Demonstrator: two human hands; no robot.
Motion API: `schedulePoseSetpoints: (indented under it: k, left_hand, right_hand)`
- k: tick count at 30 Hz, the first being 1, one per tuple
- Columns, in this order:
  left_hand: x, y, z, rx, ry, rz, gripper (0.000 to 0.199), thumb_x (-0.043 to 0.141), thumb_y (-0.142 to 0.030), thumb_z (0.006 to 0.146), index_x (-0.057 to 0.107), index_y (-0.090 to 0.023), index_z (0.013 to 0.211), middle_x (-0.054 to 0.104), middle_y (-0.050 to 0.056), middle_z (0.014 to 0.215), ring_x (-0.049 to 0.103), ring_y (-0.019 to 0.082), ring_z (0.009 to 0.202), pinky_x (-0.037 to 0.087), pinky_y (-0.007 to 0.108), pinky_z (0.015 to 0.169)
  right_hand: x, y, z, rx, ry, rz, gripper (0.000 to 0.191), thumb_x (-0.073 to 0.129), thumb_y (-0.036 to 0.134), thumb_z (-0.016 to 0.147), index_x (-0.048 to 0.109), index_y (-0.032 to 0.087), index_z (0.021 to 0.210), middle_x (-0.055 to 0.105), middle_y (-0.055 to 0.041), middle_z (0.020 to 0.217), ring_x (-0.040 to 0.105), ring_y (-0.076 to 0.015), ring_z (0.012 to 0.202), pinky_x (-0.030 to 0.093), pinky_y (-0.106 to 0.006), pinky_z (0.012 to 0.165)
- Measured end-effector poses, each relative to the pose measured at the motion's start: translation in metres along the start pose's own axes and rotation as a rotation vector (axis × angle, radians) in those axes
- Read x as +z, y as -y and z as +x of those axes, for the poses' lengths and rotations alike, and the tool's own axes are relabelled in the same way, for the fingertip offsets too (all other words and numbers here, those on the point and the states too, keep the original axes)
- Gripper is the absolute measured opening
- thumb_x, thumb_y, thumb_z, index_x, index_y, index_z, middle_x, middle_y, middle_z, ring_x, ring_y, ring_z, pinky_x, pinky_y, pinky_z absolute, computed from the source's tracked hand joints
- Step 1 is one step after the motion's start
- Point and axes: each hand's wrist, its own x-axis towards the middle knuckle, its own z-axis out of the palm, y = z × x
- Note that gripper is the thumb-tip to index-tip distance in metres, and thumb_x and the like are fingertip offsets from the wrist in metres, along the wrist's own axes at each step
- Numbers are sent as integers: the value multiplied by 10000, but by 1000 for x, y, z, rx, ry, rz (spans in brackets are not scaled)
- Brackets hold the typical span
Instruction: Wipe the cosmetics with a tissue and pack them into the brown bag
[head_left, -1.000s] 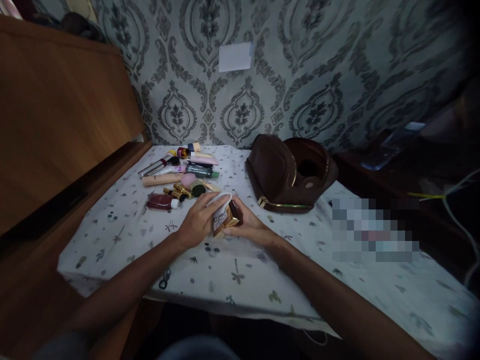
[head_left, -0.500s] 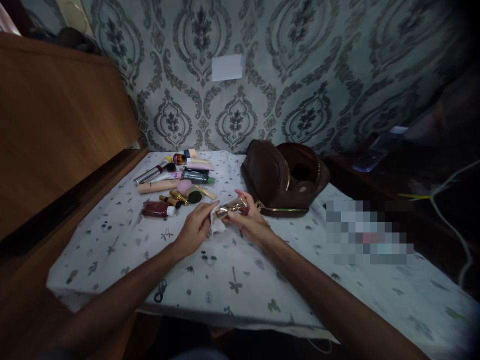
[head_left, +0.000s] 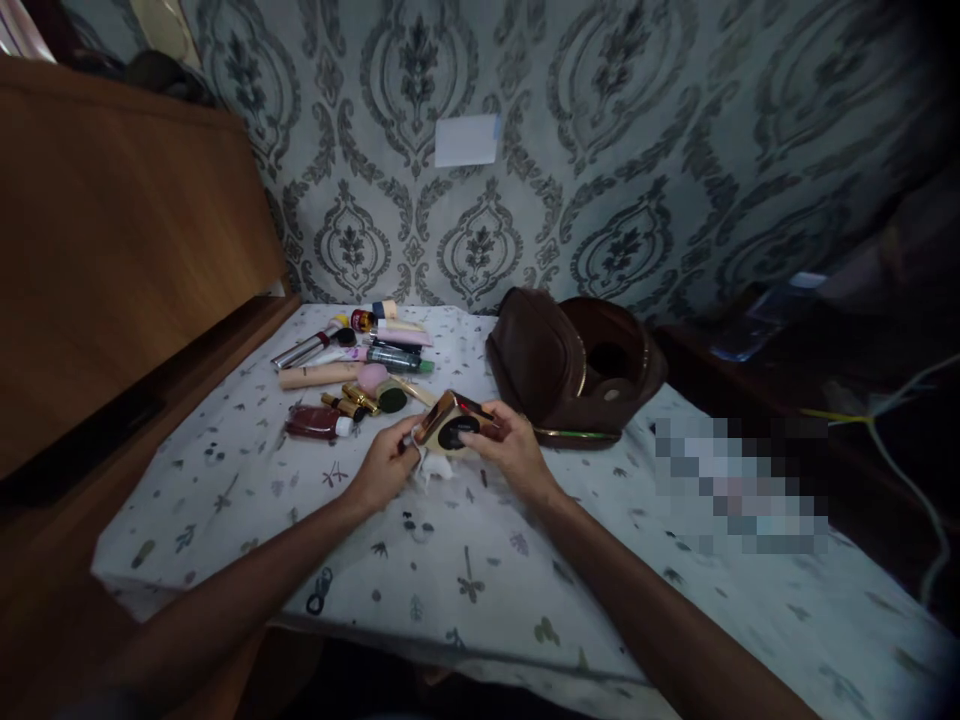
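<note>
A shiny gold compact [head_left: 433,424] with a dark round patch on its face is tilted up in front of me. My right hand [head_left: 519,452] is closed on its right side, thumb across the dark patch. My left hand [head_left: 384,468] pinches a crumpled white wipe [head_left: 433,466] against the compact's left edge. Its fingertips are partly hidden behind the case. Left of the hands lie a dark red bottle with a white cap [head_left: 311,422], gold tubes [head_left: 361,399], a round dark green-lidded jar [head_left: 391,397] and a pink sponge [head_left: 372,377].
Behind my right hand stands an open brown bag [head_left: 536,350]. More cosmetics, including a beige tube [head_left: 319,375] and a green-capped tube [head_left: 394,358], lie at the back left. A wooden cabinet [head_left: 135,260] borders the left side. A blurred patch [head_left: 739,490] covers something at right.
The compact has been turned so that its face with the dark round patch now shows. The wipe stays at its left edge. My view has shifted slightly.
</note>
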Motion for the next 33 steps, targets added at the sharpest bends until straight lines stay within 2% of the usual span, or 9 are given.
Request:
schedulePoseSetpoints:
  k: [5,12,14,17,19,22,25,28,33]
  left_hand:
    - [2,2,1,-19,-1,-14,494,506,-111,731,679,-154,1192,739,41,1055,666,218,977,531,336,883]
    - [-6,10,8,-45,-176,2,467,561,-218,817,631,-155,1274,688,103,1220,649,233,1093,496,379,977]
    - [-8,6,9,31,-185,107,432,529,-195,849,640,-170,1265,670,100,1247,627,225,1127,474,384,1005]
    - [-9,-3,8,241,-143,306,391,470,-158,906,659,-195,1246,660,93,1230,593,209,1162,441,388,1042]
    - [-10,-6,7,368,-115,411,387,442,-161,942,644,-199,1270,650,103,1215,586,205,1165,452,382,1027]
    - [-12,-5,4,486,-43,523,388,412,-147,964,645,-208,1269,622,112,1233,581,203,1173,477,379,1005]
    - [-15,-1,1,520,48,571,399,392,-131,967,651,-217,1258,610,114,1240,585,203,1170,493,379,996]
    - [-17,3,1,500,40,579,393,390,-140,974,639,-211,1270,603,115,1245,585,200,1172,496,371,996]
    - [-19,4,4,487,-68,581,371,412,-145,970,648,-196,1251,603,111,1241,585,195,1175,492,348,991]
  right_hand:
    - [1,2,-2,74,67,41,422,843,451,618,530,201,752,539,41,676,500,-117,624,398,-238,569]
    - [-3,-4,2,60,67,27,452,790,514,687,443,230,742,457,65,612,437,-109,548,357,-232,511]
    - [-3,-4,1,42,80,-18,451,795,505,683,440,230,731,446,63,615,438,-112,558,360,-232,511]
    - [0,-5,-2,7,106,-65,441,804,505,661,475,223,739,465,55,646,455,-115,596,378,-232,536]
    - [1,-8,-3,9,114,-72,450,808,521,642,490,220,745,472,55,645,460,-116,592,386,-234,530]
    - [2,-13,-2,53,69,-27,469,810,544,630,484,225,740,468,62,603,449,-109,528,376,-234,475]
    - [0,-15,1,100,-58,76,470,804,564,632,503,222,746,506,57,596,441,-98,474,364,-238,436]
    - [-1,-15,3,143,-144,204,463,824,549,613,550,215,781,550,52,622,464,-93,470,384,-233,424]
    - [5,-9,-1,241,-84,401,430,867,461,582,606,203,806,643,21,669,581,-120,556,487,-232,480]
